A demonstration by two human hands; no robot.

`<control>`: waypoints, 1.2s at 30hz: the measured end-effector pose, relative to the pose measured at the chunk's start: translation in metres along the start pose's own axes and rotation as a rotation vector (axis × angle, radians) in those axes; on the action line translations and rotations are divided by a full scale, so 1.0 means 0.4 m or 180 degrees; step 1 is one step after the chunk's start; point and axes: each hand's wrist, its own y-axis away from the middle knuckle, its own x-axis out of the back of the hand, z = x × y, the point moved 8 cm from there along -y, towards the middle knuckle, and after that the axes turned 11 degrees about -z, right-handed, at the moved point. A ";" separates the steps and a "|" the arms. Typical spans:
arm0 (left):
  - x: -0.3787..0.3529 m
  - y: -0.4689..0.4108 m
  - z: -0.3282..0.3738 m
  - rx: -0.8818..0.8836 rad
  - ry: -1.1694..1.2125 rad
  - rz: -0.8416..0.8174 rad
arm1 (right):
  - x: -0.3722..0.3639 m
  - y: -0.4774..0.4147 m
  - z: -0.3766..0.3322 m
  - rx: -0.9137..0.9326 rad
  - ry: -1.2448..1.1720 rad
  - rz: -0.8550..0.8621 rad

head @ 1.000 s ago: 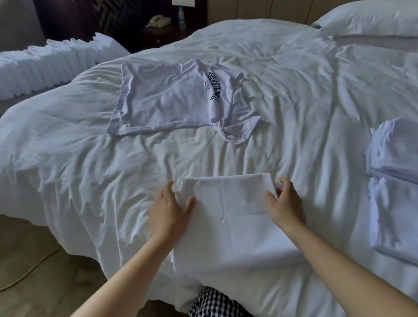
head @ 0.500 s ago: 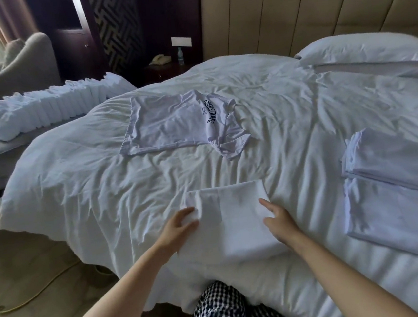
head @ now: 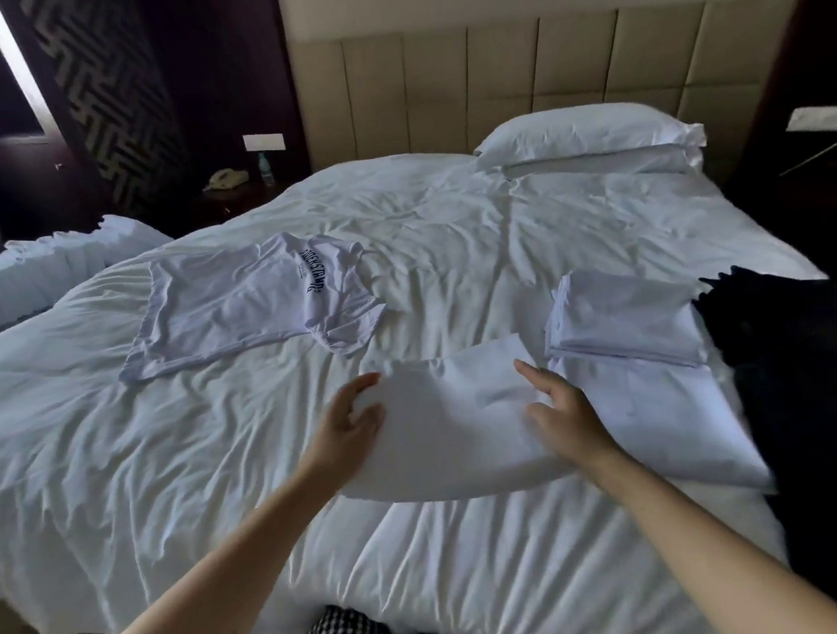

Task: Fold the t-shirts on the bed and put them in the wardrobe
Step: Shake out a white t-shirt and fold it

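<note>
My left hand point(head: 352, 422) and my right hand point(head: 565, 404) hold a folded white t-shirt point(head: 454, 431) by its left and right edges. It is raised a little above the white duvet point(head: 164, 472) and its near edge sags. Just to its right lie two piles of folded white t-shirts, one farther point(head: 623, 316) and one nearer point(head: 674, 414); the held shirt's right edge overlaps the nearer pile. An unfolded white t-shirt with dark lettering point(head: 250, 303) lies flat at the centre left of the bed.
A dark cloth point(head: 797, 354) covers the bed's right side beside the piles. Pillows point(head: 589, 141) rest against the padded headboard. A row of folded white items point(head: 14, 276) sits on a bench at left. A nightstand with a phone point(head: 226, 179) stands behind.
Both hands have lifted the folded t-shirt off the duvet and carried it right, up to the folded piles. My view has risen and turned right.
</note>
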 end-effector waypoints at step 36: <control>-0.678 -0.256 -0.012 0.0321 -0.2208 -0.1375 | 0.438 0.085 0.400 -0.1799 0.2986 0.0159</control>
